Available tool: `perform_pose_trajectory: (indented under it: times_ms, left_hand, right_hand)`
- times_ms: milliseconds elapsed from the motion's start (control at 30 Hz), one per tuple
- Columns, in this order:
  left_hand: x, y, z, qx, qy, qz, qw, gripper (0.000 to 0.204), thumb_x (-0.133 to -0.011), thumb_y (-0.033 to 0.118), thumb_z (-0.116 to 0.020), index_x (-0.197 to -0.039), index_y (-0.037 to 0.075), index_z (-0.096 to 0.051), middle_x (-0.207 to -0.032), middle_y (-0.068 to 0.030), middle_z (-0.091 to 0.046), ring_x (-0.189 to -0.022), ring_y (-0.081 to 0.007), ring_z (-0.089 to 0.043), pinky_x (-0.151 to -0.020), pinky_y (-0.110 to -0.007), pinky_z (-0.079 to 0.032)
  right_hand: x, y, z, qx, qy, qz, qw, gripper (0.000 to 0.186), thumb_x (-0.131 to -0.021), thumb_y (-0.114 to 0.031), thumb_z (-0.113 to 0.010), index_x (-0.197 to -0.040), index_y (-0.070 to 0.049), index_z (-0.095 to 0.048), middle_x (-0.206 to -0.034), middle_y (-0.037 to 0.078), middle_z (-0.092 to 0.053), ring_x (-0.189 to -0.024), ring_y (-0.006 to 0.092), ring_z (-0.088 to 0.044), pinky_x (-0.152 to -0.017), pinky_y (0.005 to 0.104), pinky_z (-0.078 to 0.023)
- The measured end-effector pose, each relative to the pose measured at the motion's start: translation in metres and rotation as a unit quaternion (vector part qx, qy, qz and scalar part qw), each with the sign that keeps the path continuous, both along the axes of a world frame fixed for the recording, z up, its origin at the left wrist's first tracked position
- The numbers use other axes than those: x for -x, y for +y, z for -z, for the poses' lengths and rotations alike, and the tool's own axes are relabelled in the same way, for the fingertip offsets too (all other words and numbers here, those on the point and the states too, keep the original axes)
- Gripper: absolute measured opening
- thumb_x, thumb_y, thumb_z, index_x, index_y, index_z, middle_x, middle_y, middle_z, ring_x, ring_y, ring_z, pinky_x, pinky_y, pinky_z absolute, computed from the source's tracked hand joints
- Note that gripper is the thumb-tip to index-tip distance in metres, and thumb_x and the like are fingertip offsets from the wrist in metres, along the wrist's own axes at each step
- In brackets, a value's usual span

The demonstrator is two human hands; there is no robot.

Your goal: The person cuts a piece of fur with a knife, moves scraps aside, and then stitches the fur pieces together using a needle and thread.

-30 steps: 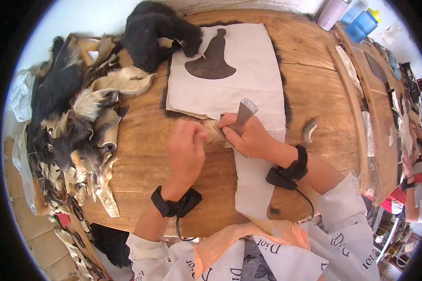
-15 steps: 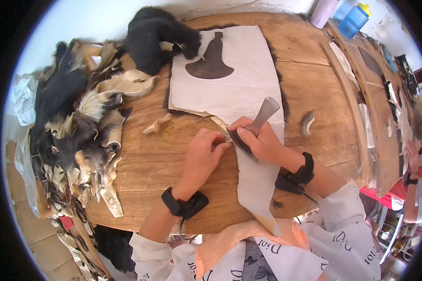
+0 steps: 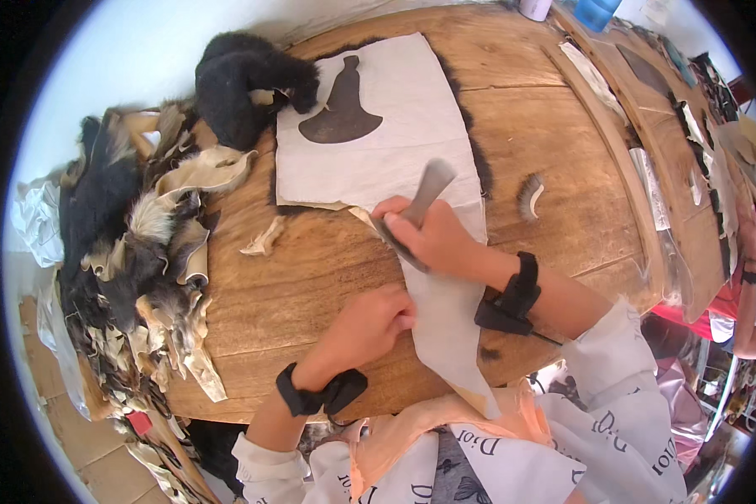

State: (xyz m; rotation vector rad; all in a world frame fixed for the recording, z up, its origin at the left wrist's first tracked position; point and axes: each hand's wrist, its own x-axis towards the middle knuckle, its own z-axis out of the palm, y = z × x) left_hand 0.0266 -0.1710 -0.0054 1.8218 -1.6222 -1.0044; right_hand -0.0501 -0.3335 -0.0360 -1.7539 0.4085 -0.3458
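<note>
— Where was the pale hide (image 3: 395,151) when you worked on it?

— It lay flat on the round wooden surface (image 3: 311,269), skin side up, with a dark fur edge showing along its right border. A long narrow strip of it ran down toward you and hung over the near rim of the surface. A dark hat-shaped pattern (image 3: 342,113) lay on its far part.

— And what did your hands do?

— Your right hand (image 3: 433,239) was closed around a grey metal blade tool (image 3: 424,195); the grip was firm, fingers wrapped on the handle, and the blade touched the hide at its cut edge. Your left hand (image 3: 370,323) pressed on the left edge of the strip with bent fingers; it held nothing, only pushed the hide down.

— What else was around you?

— A small pale scrap (image 3: 262,239) lay on the wood, left of the hide. A black fur piece (image 3: 244,84) lay at the far left corner of the hide, touching it. A big heap of fur offcuts (image 3: 134,252) covered the left side of the surface. A small curved fur trimming (image 3: 529,195) lay to the right, apart from the hide.
</note>
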Motion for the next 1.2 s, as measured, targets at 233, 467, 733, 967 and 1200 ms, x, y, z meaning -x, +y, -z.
perform_pose_trajectory:
  times_ms: [233, 467, 733, 967, 1200]
  left_hand:
    - [0.015, 0.026, -0.002, 0.017, 0.151, -0.007, 0.988, 0.026, -0.089, 0.020, -0.053, -0.111, 0.008, -0.061, -0.092, -0.0119, -0.063, -0.076, -0.0227, -0.062, -0.065, -0.033, -0.047]
    - [-0.028, -0.048, -0.051, -0.010, 0.244, -0.014, 0.970, 0.046, -0.096, 0.037, -0.036, -0.115, 0.002, -0.058, -0.101, -0.0125, -0.064, -0.091, -0.0196, -0.060, -0.083, -0.029, -0.045]
    - [-0.069, -0.140, -0.033, 0.201, 0.250, -0.302, 0.898, 0.037, -0.094, 0.027, -0.045, -0.114, -0.002, -0.055, -0.099, -0.0089, -0.063, -0.079, -0.0138, -0.060, -0.068, -0.025, -0.046]
    - [0.013, -0.052, -0.016, 0.185, -0.149, -0.172, 0.956, 0.010, -0.074, 0.003, -0.061, -0.084, 0.003, -0.062, -0.079, -0.0103, -0.059, -0.071, -0.0260, -0.057, -0.064, -0.035, -0.047]
    - [0.060, -0.038, -0.002, 0.181, -0.143, -0.158, 0.960, 0.018, -0.070, -0.002, -0.063, -0.087, 0.004, -0.062, -0.088, -0.0091, -0.059, -0.081, -0.0282, -0.056, -0.068, -0.035, -0.046]
  right_hand:
    - [0.004, -0.013, -0.001, -0.226, -0.106, 0.021, 0.968, 0.025, -0.088, -0.019, -0.042, -0.096, -0.002, -0.060, -0.088, 0.001, -0.057, -0.083, 0.0092, -0.050, -0.075, 0.0250, -0.041]
    - [0.039, -0.069, -0.022, -0.383, -0.251, 0.185, 0.869, 0.027, -0.090, -0.023, -0.044, -0.102, -0.003, -0.057, -0.096, 0.006, -0.060, -0.084, 0.0136, -0.055, -0.077, 0.0265, -0.044]
    - [0.116, -0.081, -0.063, -0.266, -0.175, 0.120, 0.940, 0.030, -0.089, -0.024, -0.047, -0.107, -0.001, -0.055, -0.093, 0.011, -0.062, -0.077, 0.0169, -0.060, -0.071, 0.0280, -0.049]
    - [0.095, -0.062, -0.050, 0.028, 0.001, -0.104, 0.994, 0.018, -0.086, -0.015, -0.051, -0.094, -0.001, -0.061, -0.084, 0.009, -0.063, -0.076, 0.0176, -0.061, -0.067, 0.0327, -0.047]
    - [0.048, -0.074, -0.033, 0.123, -0.061, -0.250, 0.959, 0.018, -0.084, -0.016, -0.052, -0.091, -0.001, -0.059, -0.077, 0.017, -0.061, -0.071, 0.0316, -0.060, -0.066, 0.0366, -0.046]
